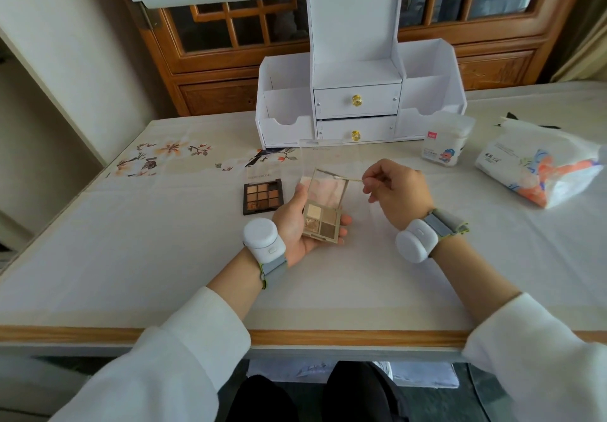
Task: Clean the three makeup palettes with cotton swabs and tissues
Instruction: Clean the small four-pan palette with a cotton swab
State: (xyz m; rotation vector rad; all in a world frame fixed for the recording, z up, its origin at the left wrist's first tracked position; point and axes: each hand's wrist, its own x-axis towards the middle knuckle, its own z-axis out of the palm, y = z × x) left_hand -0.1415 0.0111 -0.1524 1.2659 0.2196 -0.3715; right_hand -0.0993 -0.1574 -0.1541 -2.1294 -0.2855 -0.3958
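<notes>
My left hand (297,224) holds an open beige palette (323,211) above the table; it has four tan and brown pans near me and a pink pan at its far end. Its clear lid (315,162) stands raised behind it. My right hand (399,191) pinches a cotton swab (345,179), whose tip lies at the far right corner of the palette. A dark palette (262,196) with several brown pans lies open on the table to the left. I see no third palette.
A white drawer organiser (358,106) stands at the back centre. To the right are a cotton swab box (445,140) and a soft tissue pack (538,171). The table's wooden front edge (328,336) runs close to me.
</notes>
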